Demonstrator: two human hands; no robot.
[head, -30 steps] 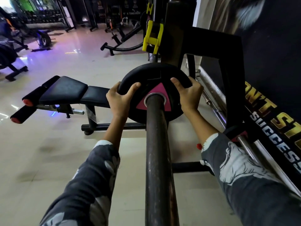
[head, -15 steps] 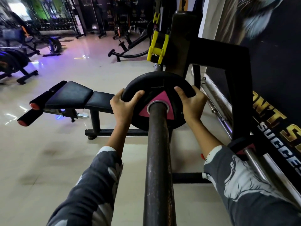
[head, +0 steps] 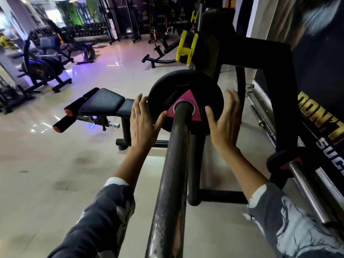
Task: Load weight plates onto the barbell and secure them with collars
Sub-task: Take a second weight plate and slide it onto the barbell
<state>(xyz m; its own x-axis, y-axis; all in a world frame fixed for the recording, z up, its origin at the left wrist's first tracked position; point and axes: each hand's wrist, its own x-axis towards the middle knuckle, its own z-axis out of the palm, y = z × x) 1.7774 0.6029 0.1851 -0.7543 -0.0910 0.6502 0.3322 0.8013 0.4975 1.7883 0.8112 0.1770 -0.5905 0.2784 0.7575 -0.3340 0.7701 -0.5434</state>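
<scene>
A black weight plate [head: 178, 90] with a pink triangle round its hole sits far up the dark barbell sleeve [head: 173, 174], which runs from the bottom of the head view toward the rack. My left hand [head: 144, 120] is beside the plate's left edge, fingers straight, thumb near the plate's face. My right hand [head: 224, 120] is beside the right edge, fingers spread and blurred, apart from the rim. Neither hand holds anything. No collar shows on the sleeve.
A black rack frame [head: 260, 53] with a yellow catch [head: 186, 47] stands behind the plate. A black bench [head: 104, 103] lies to the left. A second bar with a small plate [head: 284, 162] runs along the right wall. Gym machines stand at the far left.
Both hands gripped the plate's rim before; now they have let go and opened beside it. The plate stays on the sleeve. The camera has moved closer.
</scene>
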